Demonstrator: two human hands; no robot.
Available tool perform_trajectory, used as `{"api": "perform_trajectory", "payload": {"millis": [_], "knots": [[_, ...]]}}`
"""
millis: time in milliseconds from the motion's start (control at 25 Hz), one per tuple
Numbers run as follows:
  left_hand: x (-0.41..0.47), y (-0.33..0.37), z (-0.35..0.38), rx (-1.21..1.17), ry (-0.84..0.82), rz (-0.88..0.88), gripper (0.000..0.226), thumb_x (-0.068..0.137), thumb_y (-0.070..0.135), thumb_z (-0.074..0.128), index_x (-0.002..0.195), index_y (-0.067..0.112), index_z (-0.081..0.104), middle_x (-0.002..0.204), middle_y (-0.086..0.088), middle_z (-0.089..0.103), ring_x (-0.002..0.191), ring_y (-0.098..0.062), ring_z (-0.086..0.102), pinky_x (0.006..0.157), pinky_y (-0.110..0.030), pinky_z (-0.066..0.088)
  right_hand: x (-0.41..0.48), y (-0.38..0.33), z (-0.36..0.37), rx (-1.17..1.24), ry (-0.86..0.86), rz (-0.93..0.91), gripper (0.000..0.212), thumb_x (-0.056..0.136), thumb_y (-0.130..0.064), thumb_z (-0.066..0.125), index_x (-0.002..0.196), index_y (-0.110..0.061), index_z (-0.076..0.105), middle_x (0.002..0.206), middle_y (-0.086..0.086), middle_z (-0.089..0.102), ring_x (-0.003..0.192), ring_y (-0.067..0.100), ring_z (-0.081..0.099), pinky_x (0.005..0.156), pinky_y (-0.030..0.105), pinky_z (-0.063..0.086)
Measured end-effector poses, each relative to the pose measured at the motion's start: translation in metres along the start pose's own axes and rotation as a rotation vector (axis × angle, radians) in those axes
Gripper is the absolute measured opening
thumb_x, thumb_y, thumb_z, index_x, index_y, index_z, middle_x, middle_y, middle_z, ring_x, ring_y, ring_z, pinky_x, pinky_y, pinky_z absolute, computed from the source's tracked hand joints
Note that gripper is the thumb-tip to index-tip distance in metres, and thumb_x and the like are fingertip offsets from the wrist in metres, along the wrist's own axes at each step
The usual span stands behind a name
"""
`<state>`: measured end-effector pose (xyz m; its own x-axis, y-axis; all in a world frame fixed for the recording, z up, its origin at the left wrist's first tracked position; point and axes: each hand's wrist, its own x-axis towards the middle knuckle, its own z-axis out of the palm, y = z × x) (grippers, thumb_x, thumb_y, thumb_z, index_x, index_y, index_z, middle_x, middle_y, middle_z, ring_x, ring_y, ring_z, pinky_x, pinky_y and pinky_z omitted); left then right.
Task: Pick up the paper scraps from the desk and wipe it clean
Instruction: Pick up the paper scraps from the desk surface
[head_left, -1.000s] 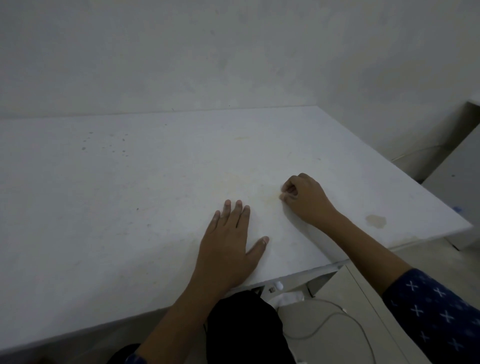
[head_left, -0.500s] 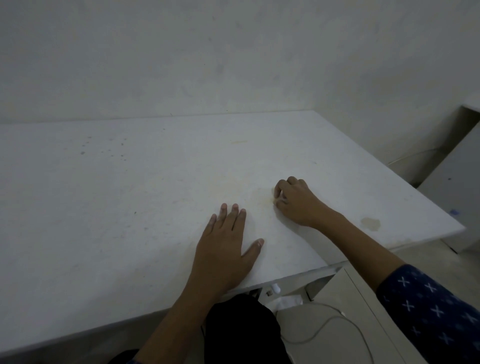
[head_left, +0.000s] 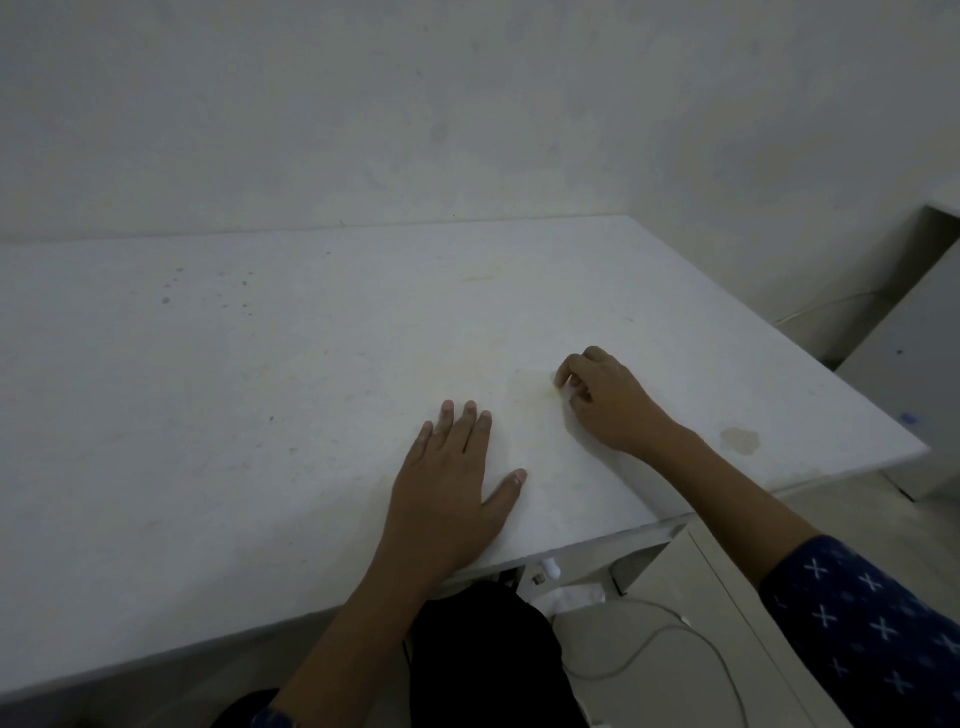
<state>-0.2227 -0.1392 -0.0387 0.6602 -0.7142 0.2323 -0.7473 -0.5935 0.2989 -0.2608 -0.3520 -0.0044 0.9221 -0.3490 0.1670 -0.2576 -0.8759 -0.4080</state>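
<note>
Small white paper scrap (head_left: 569, 387), barely visible, pinched in the curled fingertips of the right hand (head_left: 608, 402), which rests on the white rectangular desk (head_left: 260, 415) over a faint yellowish smear (head_left: 537, 397). Left hand (head_left: 452, 483) lies flat beside it, palm down, fingers straight and together, thumb spread, holding nothing. A brownish round stain (head_left: 740, 440) marks the desk near its right corner; dark specks (head_left: 166, 300) dot the far left. Dark blue sleeve with white crosses (head_left: 872, 623) covers the right upper forearm. Below the desk edge: a thin white cable (head_left: 649, 642) on the floor. Against half a second earlier, the right hand sits slightly farther from the left hand, which has stayed flat in place.
</note>
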Motion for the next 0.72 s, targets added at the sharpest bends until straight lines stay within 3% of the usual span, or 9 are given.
{"api": "perform_trajectory", "payload": {"millis": [400,560,720], "knots": [[0.000,0.000,0.000,0.011,-0.007,-0.003,0.089,0.075,0.066,0.000,0.150,0.018,0.009,0.158,0.000,0.005,0.146,-0.015,-0.004,0.112,-0.026,-0.010,0.005,-0.003,0.003,-0.008,-0.020,0.012,0.021,0.083,0.005,0.041,0.090,-0.005,0.058,0.093,0.004,0.044,0.088,0.018,0.041,0.073,0.022,0.031],[0.000,0.000,0.000,-0.009,-0.006,-0.002,0.090,0.075,0.066,0.001,0.150,0.018,0.011,0.158,-0.001,0.006,0.146,-0.016,-0.003,0.113,-0.027,-0.008,0.002,-0.004,0.006,0.069,0.049,0.095,0.022,0.083,0.004,0.043,0.098,-0.004,0.058,0.095,0.004,0.046,0.090,0.019,0.044,0.079,0.028,0.040],[0.000,0.000,0.000,-0.001,-0.007,-0.003,0.089,0.075,0.066,0.000,0.150,0.019,0.009,0.158,0.000,0.005,0.146,-0.015,-0.004,0.113,-0.027,-0.008,-0.003,-0.011,0.009,0.124,0.090,0.203,0.029,0.086,0.001,0.046,0.107,-0.004,0.065,0.106,0.007,0.052,0.096,0.018,0.050,0.081,0.018,0.033]]}}
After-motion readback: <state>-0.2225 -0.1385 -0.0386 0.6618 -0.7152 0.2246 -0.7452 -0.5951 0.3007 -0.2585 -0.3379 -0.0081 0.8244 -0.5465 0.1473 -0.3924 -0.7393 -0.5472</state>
